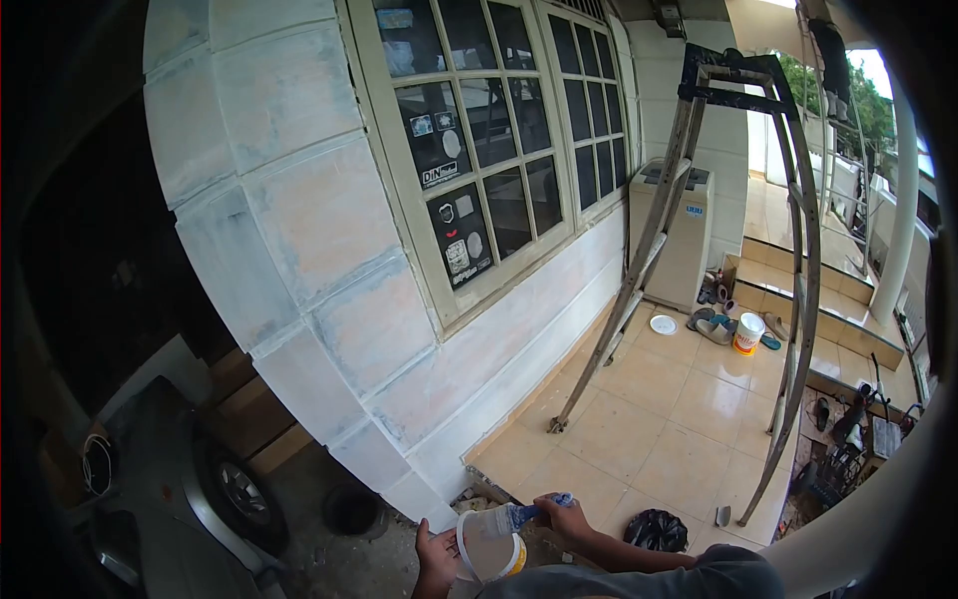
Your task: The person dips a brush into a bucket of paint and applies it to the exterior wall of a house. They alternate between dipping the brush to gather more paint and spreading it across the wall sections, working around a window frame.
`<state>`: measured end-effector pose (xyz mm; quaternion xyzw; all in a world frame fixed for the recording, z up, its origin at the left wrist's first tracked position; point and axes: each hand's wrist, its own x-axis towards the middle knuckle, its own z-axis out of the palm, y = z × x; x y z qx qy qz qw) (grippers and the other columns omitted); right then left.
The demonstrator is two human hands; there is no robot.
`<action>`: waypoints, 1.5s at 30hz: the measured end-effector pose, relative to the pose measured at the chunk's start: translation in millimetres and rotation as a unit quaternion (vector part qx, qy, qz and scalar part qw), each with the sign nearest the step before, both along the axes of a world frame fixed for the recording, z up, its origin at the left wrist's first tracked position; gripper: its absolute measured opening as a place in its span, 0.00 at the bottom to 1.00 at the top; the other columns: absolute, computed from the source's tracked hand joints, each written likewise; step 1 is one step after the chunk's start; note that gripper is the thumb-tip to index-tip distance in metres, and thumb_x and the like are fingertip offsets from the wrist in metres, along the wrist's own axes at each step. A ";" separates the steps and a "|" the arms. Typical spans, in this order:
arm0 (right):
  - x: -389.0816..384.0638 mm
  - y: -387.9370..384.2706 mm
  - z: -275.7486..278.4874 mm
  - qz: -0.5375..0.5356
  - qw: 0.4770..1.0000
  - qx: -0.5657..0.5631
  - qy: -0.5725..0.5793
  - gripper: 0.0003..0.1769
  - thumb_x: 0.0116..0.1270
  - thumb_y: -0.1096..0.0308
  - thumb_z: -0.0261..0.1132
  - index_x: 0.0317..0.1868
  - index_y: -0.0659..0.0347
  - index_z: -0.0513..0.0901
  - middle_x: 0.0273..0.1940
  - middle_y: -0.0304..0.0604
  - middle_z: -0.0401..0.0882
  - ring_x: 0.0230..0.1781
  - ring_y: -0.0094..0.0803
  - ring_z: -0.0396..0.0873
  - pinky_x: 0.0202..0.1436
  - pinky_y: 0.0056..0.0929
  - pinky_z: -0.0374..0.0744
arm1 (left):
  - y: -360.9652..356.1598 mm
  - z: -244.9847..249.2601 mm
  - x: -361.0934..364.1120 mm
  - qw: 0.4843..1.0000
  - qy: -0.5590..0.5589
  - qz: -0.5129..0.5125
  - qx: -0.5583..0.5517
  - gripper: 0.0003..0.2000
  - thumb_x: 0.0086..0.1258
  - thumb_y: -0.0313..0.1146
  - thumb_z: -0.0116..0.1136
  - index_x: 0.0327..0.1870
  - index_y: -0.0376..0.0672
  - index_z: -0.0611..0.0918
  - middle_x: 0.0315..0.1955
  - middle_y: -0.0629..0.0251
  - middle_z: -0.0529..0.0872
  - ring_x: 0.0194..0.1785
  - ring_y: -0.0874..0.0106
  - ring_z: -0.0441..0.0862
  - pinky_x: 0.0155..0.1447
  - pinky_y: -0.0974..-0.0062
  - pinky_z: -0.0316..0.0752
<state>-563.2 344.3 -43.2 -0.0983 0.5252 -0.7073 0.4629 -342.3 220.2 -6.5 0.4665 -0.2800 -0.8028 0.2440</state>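
My left hand (436, 555) grips the near-left side of a small white paint bucket (520, 555) with a yellow patch on its outside. In my right hand (564, 519) is a paintbrush (521, 514) with a blue, paint-smeared handle, and its head lies over the bucket's rim. Pale paint (486, 555) shows inside the bucket. Just beyond the bucket rises a block-patterned wall (339, 290) with patchy white paint over peach and grey-blue areas.
A stepladder (664, 225) stands on the tiled floor (649, 409) to the right. Beyond it are a washing machine (679, 240), shoes and another paint bucket (748, 334). A black plastic bag (656, 530) lies near my right arm. A car (180, 479) is at left; a person (830, 60) stands on a far ladder.
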 end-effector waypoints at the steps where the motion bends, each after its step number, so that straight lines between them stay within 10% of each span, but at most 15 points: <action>1: 0.2 -0.4 -3.6 0.008 1.000 0.003 0.029 0.07 0.65 0.69 0.64 0.38 0.65 0.80 0.30 0.44 0.81 0.28 0.29 0.80 0.33 0.27 0.80 | -0.1 -0.7 -0.1 1.000 0.001 0.002 0.001 0.51 0.57 0.74 0.42 0.60 0.25 0.70 0.50 0.53 0.75 0.55 0.60 0.70 0.65 0.64 0.61; 14: 19.4 -3.7 13.6 0.127 0.963 0.007 0.237 0.11 0.66 0.64 0.66 0.39 0.64 0.82 0.27 0.38 0.82 0.27 0.22 0.79 0.32 0.22 0.78 | -2.9 12.8 -1.2 1.000 0.002 -0.002 -0.021 0.48 0.59 0.73 0.41 0.58 0.28 0.71 0.50 0.52 0.75 0.55 0.60 0.71 0.65 0.65 0.60; 45: 25.9 -1.6 16.3 0.151 0.966 0.012 0.211 0.11 0.66 0.65 0.64 0.39 0.67 0.82 0.28 0.41 0.82 0.26 0.24 0.79 0.32 0.23 0.77 | 16.8 11.6 1.5 0.999 0.045 0.000 -0.016 0.47 0.61 0.72 0.40 0.59 0.28 0.71 0.51 0.52 0.76 0.56 0.62 0.72 0.65 0.65 0.61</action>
